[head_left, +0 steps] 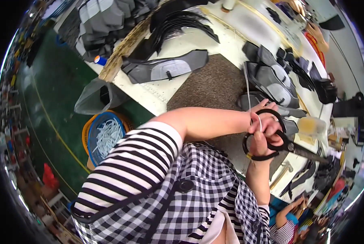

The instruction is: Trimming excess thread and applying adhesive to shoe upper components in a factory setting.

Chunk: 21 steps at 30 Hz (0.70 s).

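A pair of scissors (289, 147) with black handles is in my right hand (264, 140), whose fingers pass through the loops. The blades point right and look nearly closed. A thin white cord (248, 87) comes down from the grey pieces and curls at my right fingers; whether they pinch it I cannot tell. My left arm reaches across, and my left hand (267, 107) rests with fingers stretched out by the stacked grey and black cut pieces (271, 81). The scissors' handle and my right hand partly cover it.
A brown textured mat (214, 83) lies on the white table (143, 95). Another grey shaped piece (169, 67) sits beside a wooden bar (127, 51). Left below stands a blue basket (93, 142) of white strips. Across the table, another person's hand (318, 36) shows.
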Motion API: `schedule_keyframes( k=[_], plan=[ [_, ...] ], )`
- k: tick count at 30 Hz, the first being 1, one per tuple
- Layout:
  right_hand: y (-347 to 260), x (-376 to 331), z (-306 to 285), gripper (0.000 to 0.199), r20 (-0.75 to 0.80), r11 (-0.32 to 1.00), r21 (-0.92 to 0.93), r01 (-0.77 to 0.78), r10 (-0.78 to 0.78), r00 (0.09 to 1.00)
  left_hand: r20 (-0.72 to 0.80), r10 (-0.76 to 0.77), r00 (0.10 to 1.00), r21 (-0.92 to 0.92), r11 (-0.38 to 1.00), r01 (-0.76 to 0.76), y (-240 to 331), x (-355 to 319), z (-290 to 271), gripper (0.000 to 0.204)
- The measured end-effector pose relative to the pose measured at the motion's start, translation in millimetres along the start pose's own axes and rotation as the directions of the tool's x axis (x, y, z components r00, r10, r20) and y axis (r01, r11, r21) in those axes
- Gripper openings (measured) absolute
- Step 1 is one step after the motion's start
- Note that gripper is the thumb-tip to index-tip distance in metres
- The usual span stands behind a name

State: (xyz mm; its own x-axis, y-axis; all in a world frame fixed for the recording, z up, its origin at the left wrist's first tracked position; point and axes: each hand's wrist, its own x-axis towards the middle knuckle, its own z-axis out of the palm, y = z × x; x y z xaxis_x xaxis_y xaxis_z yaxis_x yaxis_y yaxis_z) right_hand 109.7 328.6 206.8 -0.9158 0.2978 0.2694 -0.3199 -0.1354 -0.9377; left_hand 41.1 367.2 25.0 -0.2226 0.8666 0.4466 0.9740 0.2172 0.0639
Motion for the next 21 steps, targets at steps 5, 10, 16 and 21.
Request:
schedule_keyframes(
  k=[5,10,16,21],
  plan=[
    [-6,-11,-39,0.032,0.214,0.937,0.32,-0.139,0.071,0.974,-0.109,-0.363,0.925,-0.356,0.883,0.305,-93,-95,-131,0.02],
    [6,-30,-76,0.028,-0.02,0.947,0.02,-0.32,0.321,0.947,-0.164,-0.726,0.668,0.18,0.643,0.744,-164,-209,-156,0.062],
    [30,-2,-57,0.018,-0.388,0.933,-0.065,-0.353,0.303,0.871,0.121,-0.535,0.836,-0.13,0.827,0.547,-139,-191,-213,0.081],
    [41,13,-43,0.015,-0.23,0.82,-0.136,-0.556,0.519,0.823,0.403,-0.168,0.9,-0.345,0.883,0.319,-87,-200,-184,0.077]
  ],
)
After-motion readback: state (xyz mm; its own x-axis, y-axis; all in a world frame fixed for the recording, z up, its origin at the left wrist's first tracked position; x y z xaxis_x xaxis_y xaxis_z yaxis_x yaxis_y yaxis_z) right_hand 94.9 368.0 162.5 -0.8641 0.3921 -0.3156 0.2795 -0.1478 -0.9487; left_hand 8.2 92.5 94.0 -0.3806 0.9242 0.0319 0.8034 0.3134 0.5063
